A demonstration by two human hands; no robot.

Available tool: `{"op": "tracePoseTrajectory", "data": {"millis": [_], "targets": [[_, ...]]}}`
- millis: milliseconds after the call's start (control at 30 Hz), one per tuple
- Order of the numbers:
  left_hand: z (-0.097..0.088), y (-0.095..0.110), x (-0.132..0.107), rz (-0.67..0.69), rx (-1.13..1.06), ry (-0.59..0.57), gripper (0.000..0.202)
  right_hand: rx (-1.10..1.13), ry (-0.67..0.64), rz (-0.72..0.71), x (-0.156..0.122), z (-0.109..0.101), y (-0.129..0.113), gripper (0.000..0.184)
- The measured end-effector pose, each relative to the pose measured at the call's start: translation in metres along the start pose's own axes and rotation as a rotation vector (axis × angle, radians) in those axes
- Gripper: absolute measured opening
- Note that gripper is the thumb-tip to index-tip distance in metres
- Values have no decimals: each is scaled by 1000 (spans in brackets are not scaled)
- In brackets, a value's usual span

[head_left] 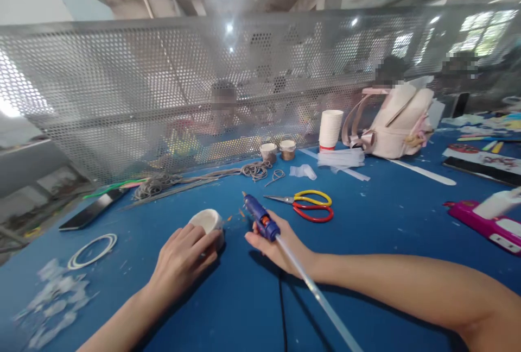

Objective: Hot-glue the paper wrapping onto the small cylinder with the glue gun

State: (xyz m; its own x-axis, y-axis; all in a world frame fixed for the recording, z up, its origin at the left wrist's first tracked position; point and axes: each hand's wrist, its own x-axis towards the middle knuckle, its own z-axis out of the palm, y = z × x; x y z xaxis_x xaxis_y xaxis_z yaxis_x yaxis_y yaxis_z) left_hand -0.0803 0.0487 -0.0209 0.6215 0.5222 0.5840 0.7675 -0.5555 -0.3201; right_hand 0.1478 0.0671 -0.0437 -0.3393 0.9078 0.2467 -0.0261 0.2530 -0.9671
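My left hand (183,257) rests with curled fingers over a small white paper cup (207,220) lying on the blue table (386,205), gripping it from the near side. My right hand (277,246) is wrapped round a blue glue gun (258,215). The gun's nozzle points up and left, toward the cup, with a small gap between them. A clear glue stick (313,289) juts out of the gun's back toward me. A black cord (281,308) runs down from the gun.
Yellow and red scissors (307,204) lie just beyond the gun. Grey cord (179,179), two small filled cups (278,151), a paper cup stack (330,129) and a pink bag (396,121) sit further back. A phone (91,212) and white rings (91,250) lie left. People sit behind the mesh screen (122,86).
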Motion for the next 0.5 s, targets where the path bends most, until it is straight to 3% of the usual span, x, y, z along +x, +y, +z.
{"op": "tracePoseTrajectory", "data": {"millis": [233,500], "targets": [[-7,6,5,21,62,-65,18,0,36,170,-17,-23,-7,29],[-12,8,2,-43,67,-157,18,41,29,215,-22,-24,-18,27]]}}
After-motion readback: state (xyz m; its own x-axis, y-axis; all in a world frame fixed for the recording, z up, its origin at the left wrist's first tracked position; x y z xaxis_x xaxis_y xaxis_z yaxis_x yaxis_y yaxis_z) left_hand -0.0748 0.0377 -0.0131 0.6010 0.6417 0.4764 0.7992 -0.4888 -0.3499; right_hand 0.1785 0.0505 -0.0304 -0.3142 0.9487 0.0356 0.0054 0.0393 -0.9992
